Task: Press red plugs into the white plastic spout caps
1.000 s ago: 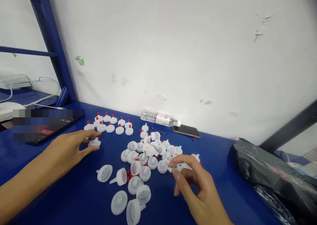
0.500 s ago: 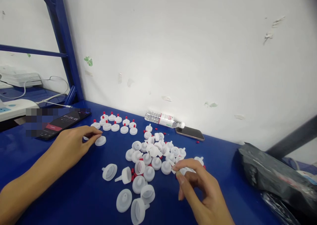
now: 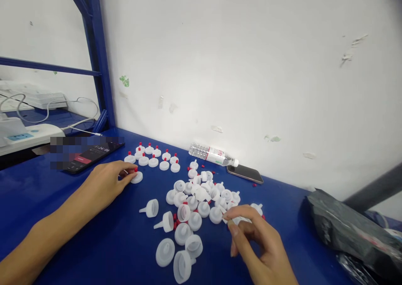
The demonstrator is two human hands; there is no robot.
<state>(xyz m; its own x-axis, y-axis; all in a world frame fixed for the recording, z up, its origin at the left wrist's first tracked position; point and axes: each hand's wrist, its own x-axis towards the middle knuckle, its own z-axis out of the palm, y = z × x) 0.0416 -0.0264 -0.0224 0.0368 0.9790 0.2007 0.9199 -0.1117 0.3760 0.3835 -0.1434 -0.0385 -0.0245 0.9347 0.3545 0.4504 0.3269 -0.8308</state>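
Several white plastic caps with spouts lie in a loose pile [image 3: 194, 201] on the blue table [image 3: 109, 243], with small red tips scattered among them. A tidy group of caps with red tips [image 3: 153, 157] stands further back. My left hand [image 3: 105, 182] rests on the table with fingers closed around one white cap [image 3: 137, 177] at the edge of that group. My right hand [image 3: 254, 239] is at the right edge of the pile, its thumb and fingers pinched on a white cap [image 3: 240, 220].
A black phone [image 3: 91, 155] showing a timer lies at the back left. A clear water bottle [image 3: 212, 153] and a second phone [image 3: 245, 174] lie by the white wall. A black plastic bag [image 3: 348, 230] sits at the right. A blue frame post [image 3: 100, 55] stands at the left.
The view has drifted, so everything sits further right in frame. My left hand has stayed at the cap by the tipped group, and my right hand has closed its pinch at the pile's edge.
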